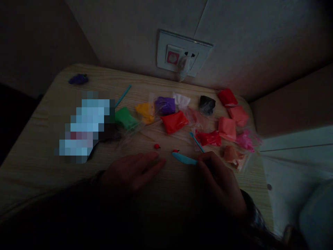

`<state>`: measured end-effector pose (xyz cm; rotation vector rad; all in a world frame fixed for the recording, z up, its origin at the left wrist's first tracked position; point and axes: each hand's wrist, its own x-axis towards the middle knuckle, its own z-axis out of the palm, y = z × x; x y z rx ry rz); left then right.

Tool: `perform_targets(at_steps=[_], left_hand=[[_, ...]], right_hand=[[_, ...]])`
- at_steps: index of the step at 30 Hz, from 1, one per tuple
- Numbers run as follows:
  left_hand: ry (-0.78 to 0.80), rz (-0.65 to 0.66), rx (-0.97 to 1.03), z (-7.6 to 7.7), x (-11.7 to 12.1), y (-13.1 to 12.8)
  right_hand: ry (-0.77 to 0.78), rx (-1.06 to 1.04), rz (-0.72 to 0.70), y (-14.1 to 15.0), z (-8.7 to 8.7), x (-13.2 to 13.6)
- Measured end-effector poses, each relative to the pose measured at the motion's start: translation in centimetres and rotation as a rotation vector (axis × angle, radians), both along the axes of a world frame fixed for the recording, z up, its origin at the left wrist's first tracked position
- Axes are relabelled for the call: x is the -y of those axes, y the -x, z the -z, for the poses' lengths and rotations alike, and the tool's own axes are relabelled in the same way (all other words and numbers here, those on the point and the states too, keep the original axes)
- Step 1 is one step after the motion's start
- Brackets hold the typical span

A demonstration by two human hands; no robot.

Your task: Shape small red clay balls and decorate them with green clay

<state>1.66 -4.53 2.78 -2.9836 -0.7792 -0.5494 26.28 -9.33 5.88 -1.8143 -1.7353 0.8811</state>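
Note:
My right hand [218,178] is closed around the handle of a blue plastic clay knife [184,158]. The knife's blade points left, beside a tiny red clay ball with a dark tip [175,151]. A second red clay ball [156,146] sits a little to the left, just beyond the fingertips of my left hand [134,170]. That hand rests low on the tabletop, fingers stretched out, holding nothing I can see. Past my right fingers lies a thin blue tool [197,141]; the right hand hides its near end.
On the wooden table [39,121] lie bags of clay: green [125,118], purple [165,105], red [174,121], black [207,105], pink [227,128] and others. At left are a blurred-out bright object [90,119], a blue stick [123,95] and a purple clay piece [78,79]. A wall socket [184,52] is behind.

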Motion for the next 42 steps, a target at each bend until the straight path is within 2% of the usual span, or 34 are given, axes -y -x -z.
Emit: perform_targets(at_steps=[7, 10, 14, 18, 23, 31, 42], left_hand=[[0.008, -0.005, 0.007, -0.4, -0.1, -0.2], [0.078, -0.014, 0.039, -0.4, 0.1, 0.0], [0.218, -0.088, 0.141, -0.6, 0.0, -0.2], [0.231, -0.115, 0.235, -1.1, -0.3, -1.0], [0.307, -0.124, 0.202, -1.9, -0.5, -1.6], [0.267, -0.140, 0.230, -1.4, -0.7, -2.1], [0.294, -0.069, 0.231, -1.7, -0.6, -1.7]], right_hand=[[0.004, -0.017, 0.013, 0.0, 0.2, 0.0], [-0.004, -0.026, 0.026, 0.0, 0.2, -0.1], [-0.015, -0.037, 0.035, -0.1, 0.3, -0.2], [0.004, -0.057, 0.050, -0.2, 0.3, -0.2], [0.012, -0.065, 0.056, -0.2, 0.5, -0.2], [-0.044, -0.074, 0.037, -0.3, 0.7, -0.2], [-0.055, -0.055, 0.044, -0.3, 0.7, -0.2]])
